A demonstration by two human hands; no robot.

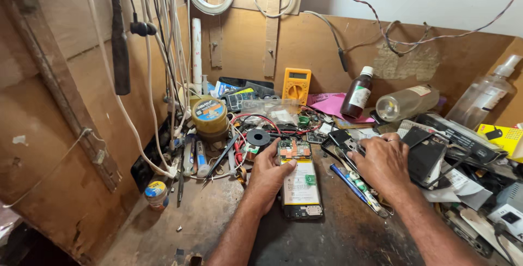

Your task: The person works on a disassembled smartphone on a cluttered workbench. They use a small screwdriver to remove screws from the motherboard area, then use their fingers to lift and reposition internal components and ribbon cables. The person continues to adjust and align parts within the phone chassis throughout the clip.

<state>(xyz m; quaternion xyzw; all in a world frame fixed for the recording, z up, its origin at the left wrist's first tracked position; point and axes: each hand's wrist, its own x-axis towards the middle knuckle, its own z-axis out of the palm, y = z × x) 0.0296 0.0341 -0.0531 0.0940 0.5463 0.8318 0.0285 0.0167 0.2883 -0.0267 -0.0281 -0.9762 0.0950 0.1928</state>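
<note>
Fingers (283,163) of the left hand (271,176) curl loosely vs. the left edge of an opened phone (298,181), thumb laid on its battery; not a full clamp, more a steadying hold w/ the palm on the desk (218,222). Right hand (384,160) rests palm-down, fingers spread and flat over a dark back cover (346,142) just right of the phone, gripping nothing as far as I can see.

Phone lies face-down, middle of the desk, back off: circuit board at the far end, white-labelled battery in the middle, small board at the near end.

Handling, my guess: light, stiff along the frame, but fragile inside. Exposed board, connectors and flex shouldn't be pressed or pried. Battery is soft-skinned, so no sharp points near it. Best hold = the long side edges of the frame, thumb one side, fingers the other, kept flat.

Round about: blue-handled tool (348,183) between phone and right wrist, yellow multimeter (296,84) at the back wall, brown bottle (358,94), clear bottle on its side (406,102), yellow round tin (209,114) at left, black ring (258,137) just beyond the phone, white cables (163,53) hanging on the left.
</note>
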